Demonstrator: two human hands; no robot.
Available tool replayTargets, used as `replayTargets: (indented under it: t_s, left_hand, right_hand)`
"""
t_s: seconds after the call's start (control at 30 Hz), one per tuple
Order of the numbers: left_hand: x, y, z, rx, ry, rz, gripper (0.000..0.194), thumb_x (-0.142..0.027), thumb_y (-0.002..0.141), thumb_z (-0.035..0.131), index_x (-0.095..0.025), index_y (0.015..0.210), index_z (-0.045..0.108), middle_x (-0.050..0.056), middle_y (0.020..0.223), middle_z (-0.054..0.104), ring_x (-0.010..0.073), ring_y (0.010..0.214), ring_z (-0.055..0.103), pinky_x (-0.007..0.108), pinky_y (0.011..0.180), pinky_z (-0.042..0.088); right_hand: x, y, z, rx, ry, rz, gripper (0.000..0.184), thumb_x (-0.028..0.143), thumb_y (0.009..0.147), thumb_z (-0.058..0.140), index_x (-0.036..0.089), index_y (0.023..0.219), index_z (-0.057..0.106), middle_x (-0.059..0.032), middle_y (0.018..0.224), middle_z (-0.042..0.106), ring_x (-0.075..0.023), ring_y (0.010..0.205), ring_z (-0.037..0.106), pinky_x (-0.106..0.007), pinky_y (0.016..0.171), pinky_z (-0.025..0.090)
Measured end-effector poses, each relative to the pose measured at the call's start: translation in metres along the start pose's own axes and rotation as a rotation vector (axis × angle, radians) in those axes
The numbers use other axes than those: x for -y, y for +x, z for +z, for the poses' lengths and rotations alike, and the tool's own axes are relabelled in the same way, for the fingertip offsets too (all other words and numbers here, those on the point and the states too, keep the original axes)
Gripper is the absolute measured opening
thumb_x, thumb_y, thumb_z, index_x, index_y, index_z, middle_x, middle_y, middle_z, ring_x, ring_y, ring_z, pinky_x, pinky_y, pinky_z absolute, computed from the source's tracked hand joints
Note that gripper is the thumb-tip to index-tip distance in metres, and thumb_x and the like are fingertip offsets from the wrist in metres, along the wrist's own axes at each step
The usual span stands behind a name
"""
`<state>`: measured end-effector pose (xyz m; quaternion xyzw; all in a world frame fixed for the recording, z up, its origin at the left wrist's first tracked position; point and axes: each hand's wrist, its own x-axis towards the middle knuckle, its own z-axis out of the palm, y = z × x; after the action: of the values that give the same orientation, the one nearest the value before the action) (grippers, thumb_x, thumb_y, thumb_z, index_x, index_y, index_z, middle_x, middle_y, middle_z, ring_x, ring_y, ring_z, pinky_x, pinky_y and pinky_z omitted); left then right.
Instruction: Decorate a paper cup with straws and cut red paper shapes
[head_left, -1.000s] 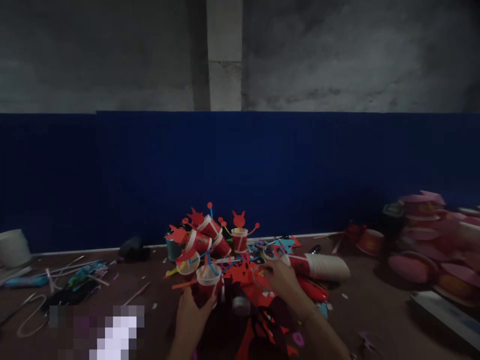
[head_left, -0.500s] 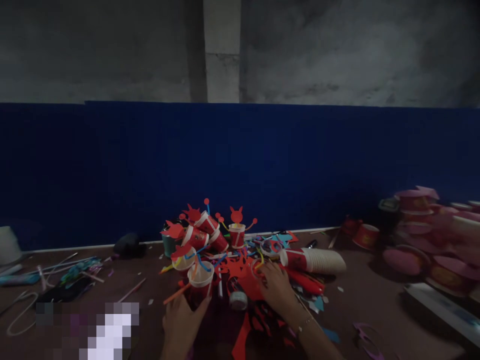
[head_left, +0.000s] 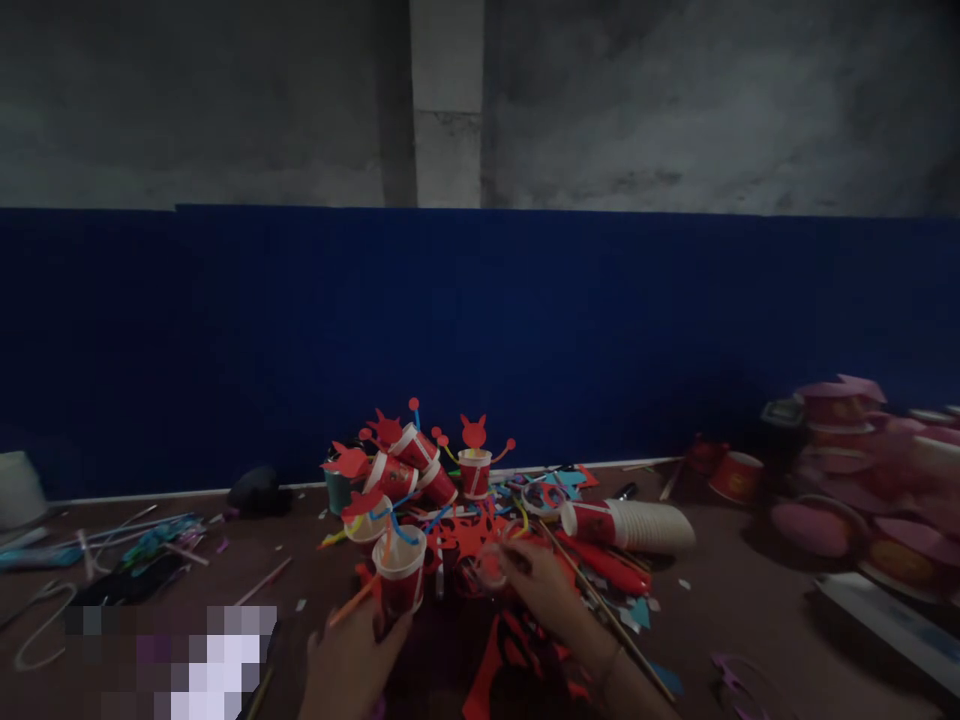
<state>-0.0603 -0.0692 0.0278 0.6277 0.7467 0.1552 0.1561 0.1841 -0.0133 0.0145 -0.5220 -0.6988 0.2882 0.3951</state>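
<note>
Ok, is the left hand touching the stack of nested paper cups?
No, the left hand holds a single red paper cup, while the nested stack lies right of the right hand.

The left hand [head_left: 352, 655] hides the lower left of a red cup [head_left: 405, 580]; the round thing [head_left: 491, 565] at the right hand [head_left: 532, 580] is blurred; pixelation [head_left: 217, 670] covers part of the worktop [head_left: 697, 630]; the left edge cuts a pale container [head_left: 16, 490], the right edge a blurred pink heap [head_left: 877, 490].
</note>
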Motion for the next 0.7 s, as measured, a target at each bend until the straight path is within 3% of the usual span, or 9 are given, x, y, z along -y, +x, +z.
replayTargets:
  t_s: [0.07,0.17,0.23,0.27,0.33,0.37,0.47,0.57,0.7]
  left_hand:
    - [-0.006,-0.008,-0.001,0.104,0.058,0.112,0.031,-0.041,0.080,0.040,-0.021,0.062,0.056,0.007,0.072,0.065,0.0275,0.077,0.061,0.041,0.075,0.038]
    - [-0.026,-0.018,0.007,0.277,-0.054,0.302,0.021,-0.037,0.076,0.048,-0.022,0.070,0.061,0.006,0.078,0.067,0.0252,0.077,0.060,0.035,0.069,0.041]
    - [-0.042,-0.017,0.017,0.268,-0.175,0.487,0.022,-0.022,0.078,0.043,-0.021,0.085,0.063,0.005,0.090,0.067,0.0207,0.086,0.059,0.031,0.077,0.043]
    - [-0.050,-0.013,0.024,0.196,-0.198,0.558,0.031,-0.016,0.079,0.037,-0.021,0.098,0.061,0.007,0.102,0.064,0.0191,0.095,0.058,0.029,0.083,0.042]
    - [-0.061,-0.001,0.037,0.086,-0.117,0.554,0.049,-0.007,0.078,0.032,-0.017,0.122,0.050,0.011,0.130,0.050,0.0204,0.121,0.042,0.032,0.100,0.033]
    - [-0.065,0.006,0.044,0.085,-0.032,0.505,0.056,-0.002,0.074,0.033,-0.015,0.127,0.046,0.012,0.137,0.043,0.0225,0.128,0.035,0.035,0.102,0.031]
    - [-0.070,0.028,0.054,0.074,0.070,0.449,0.067,0.003,0.067,0.036,-0.008,0.133,0.039,0.017,0.143,0.033,0.0271,0.131,0.030,0.038,0.103,0.030]
    - [-0.073,0.043,0.051,0.031,0.084,0.458,0.067,0.003,0.065,0.039,-0.010,0.130,0.043,0.015,0.131,0.050,0.0254,0.121,0.043,0.034,0.099,0.034]
    - [-0.080,0.053,0.043,-0.020,0.111,0.459,0.054,-0.001,0.071,0.037,-0.013,0.122,0.052,0.015,0.108,0.064,0.0284,0.106,0.053,0.042,0.093,0.037]
  right_hand:
    - [-0.008,0.005,-0.004,-0.100,0.011,0.086,0.029,0.029,0.081,0.044,0.013,0.098,0.062,-0.0092,0.084,0.071,-0.0215,0.075,0.066,-0.030,0.068,0.050]
    - [-0.016,0.008,-0.009,-0.148,-0.079,0.143,0.027,0.027,0.081,0.043,0.014,0.096,0.060,-0.0085,0.082,0.071,-0.0215,0.078,0.067,-0.029,0.066,0.049]
    - [-0.015,0.006,-0.009,-0.125,-0.155,0.122,0.023,0.028,0.080,0.045,0.015,0.090,0.061,-0.0080,0.079,0.071,-0.0217,0.076,0.067,-0.028,0.066,0.048]
    - [-0.015,0.005,-0.008,-0.108,-0.199,0.108,0.021,0.028,0.080,0.045,0.016,0.088,0.061,-0.0077,0.076,0.071,-0.0217,0.074,0.067,-0.028,0.066,0.048]
    - [-0.013,0.004,-0.007,-0.088,-0.304,0.094,0.021,0.025,0.082,0.044,0.016,0.088,0.061,-0.0072,0.074,0.071,-0.0214,0.072,0.067,-0.028,0.067,0.046]
    - [-0.012,0.003,-0.007,-0.088,-0.360,0.095,0.021,0.023,0.082,0.043,0.016,0.090,0.061,-0.0074,0.076,0.071,-0.0213,0.073,0.067,-0.028,0.068,0.046]
    - [-0.016,0.003,-0.006,-0.107,-0.478,0.100,0.023,0.020,0.084,0.040,0.016,0.089,0.062,-0.0096,0.083,0.071,-0.0220,0.079,0.066,-0.029,0.071,0.045]
    - [-0.020,0.004,-0.006,-0.148,-0.516,0.077,0.024,0.019,0.085,0.040,0.016,0.090,0.063,-0.0109,0.089,0.070,-0.0227,0.085,0.065,-0.029,0.076,0.044]
    - [-0.019,0.003,-0.008,-0.168,-0.528,0.102,0.027,0.018,0.083,0.042,0.014,0.100,0.062,-0.0117,0.098,0.069,-0.0234,0.091,0.063,-0.030,0.080,0.044]
